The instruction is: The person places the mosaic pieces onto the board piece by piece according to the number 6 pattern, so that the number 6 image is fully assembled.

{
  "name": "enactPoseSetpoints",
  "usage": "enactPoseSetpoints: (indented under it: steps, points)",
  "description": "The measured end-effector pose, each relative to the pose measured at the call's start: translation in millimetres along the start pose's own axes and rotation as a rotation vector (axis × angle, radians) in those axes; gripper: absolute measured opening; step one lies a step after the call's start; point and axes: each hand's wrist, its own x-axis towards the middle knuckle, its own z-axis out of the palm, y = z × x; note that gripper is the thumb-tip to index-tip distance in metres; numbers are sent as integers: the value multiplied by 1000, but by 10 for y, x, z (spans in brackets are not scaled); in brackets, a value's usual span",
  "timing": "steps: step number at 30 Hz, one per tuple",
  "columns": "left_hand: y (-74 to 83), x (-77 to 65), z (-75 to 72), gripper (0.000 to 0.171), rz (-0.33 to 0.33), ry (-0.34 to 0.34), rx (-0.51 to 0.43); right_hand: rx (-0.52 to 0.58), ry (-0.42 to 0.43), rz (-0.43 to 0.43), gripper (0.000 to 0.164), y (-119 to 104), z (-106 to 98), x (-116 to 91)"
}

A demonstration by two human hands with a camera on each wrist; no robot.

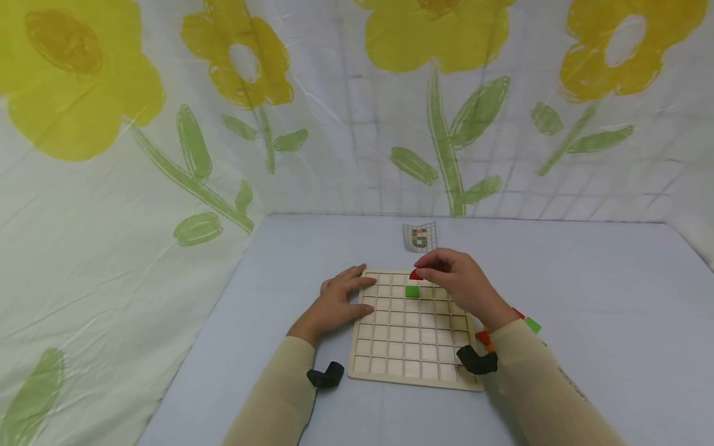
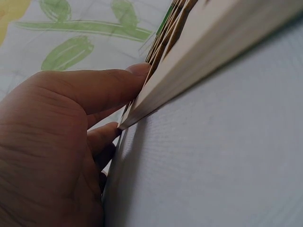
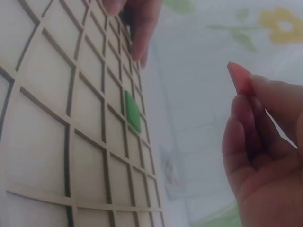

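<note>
A wooden grid board (image 1: 396,334) lies on the table, with one green square tile (image 1: 412,291) set in a cell near its far edge. My right hand (image 1: 460,282) pinches a red tile with a curved side (image 1: 416,274) between thumb and fingers, above the far rows of the board. In the right wrist view the red tile (image 3: 240,78) is held up off the grid. My left hand (image 1: 337,300) rests on the board's left edge with fingers spread. The left wrist view shows its thumb (image 2: 111,87) lying along the board's rim.
A small card (image 1: 419,237) with a coloured pattern on a grid lies beyond the board. Several red, green and orange tiles (image 1: 532,324) lie right of the board, partly hidden by the right forearm. A flower-printed curtain (image 1: 312,173) hangs behind the table.
</note>
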Motion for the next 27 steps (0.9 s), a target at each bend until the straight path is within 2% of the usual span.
enactPoseSetpoints:
  steps: [22,27]
  points:
    - [-32,18,-8,61,-7,-11,6,-179,-92,73,11,190,244,276]
    - [-18,22,-6,60,11,-1,-2,-204,-108,101,10,224,273,300]
